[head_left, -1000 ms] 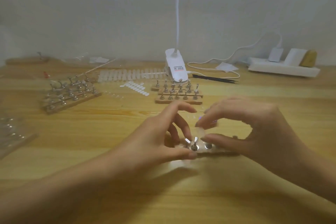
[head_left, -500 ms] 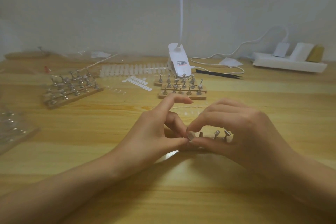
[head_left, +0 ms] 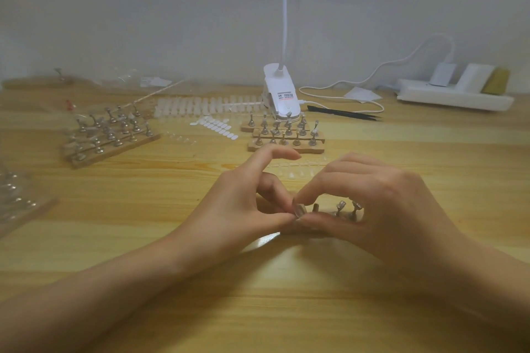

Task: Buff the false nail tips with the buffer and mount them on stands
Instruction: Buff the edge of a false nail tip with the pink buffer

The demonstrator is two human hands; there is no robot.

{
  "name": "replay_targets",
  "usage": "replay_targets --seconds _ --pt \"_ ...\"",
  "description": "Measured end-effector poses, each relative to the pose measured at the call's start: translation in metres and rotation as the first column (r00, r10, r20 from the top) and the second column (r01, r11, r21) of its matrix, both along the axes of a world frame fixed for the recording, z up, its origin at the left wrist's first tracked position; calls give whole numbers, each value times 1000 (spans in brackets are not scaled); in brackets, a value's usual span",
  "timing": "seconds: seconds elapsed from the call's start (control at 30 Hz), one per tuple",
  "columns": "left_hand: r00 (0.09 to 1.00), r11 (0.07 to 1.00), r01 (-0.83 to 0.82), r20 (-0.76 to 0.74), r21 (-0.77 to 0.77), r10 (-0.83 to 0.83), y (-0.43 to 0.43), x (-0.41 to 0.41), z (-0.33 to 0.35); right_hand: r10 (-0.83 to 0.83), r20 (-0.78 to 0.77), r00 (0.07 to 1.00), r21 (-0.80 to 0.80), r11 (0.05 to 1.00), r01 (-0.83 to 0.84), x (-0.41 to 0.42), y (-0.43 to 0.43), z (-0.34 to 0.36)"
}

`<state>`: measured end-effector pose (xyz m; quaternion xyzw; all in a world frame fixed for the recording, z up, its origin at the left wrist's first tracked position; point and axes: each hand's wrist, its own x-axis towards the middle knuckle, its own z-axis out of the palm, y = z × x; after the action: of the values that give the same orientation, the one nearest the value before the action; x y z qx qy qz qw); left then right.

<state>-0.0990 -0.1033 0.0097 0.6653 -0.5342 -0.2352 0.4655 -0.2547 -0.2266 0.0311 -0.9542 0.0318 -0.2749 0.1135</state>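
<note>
So, a second ago both hands held the false nail tip [head_left: 299,210] above the stand [head_left: 340,208]. Now they're down at the surface [head_left: 143,223] with the tip at the end peg — mounting looks nearly done, seating unconfirmed. Right hand [head_left: 387,203] pinches it thumb-to-index. Left hand [head_left: 243,209] pinches the same spot, index finger lifted clear. The tip is small, translucent and greyish — roughly upright between the fingertips.
</note>
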Motion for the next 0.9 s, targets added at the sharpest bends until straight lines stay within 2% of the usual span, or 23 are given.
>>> replay_targets --seconds 0.27,0.43,0.53,0.67,0.83,0.9 --pt "999 1000 -10 -50 20 11 -2 4 -2 -45 15 999 -22 999 45 1 1 -8" --pt "999 1000 -11 -46 10 11 -1 3 -2 -45 90 995 -156 986 59 -1 -3 -12" --pt "1000 1000 -9 -27 0 9 -2 3 -3 -16 151 988 -160 986 40 -11 -7 -13" --pt "1000 1000 -11 -14 -11 11 -1 4 -4 30 139 990 -195 981 -2 -14 -7 -18" --pt "1000 1000 1 -24 -23 -2 0 4 -4 29 102 994 -154 988 -13 -12 -6 -18" --pt "1000 999 6 -9 -36 -6 1 4 -5 37 109 993 -67 997 -30 -12 -9 -14"
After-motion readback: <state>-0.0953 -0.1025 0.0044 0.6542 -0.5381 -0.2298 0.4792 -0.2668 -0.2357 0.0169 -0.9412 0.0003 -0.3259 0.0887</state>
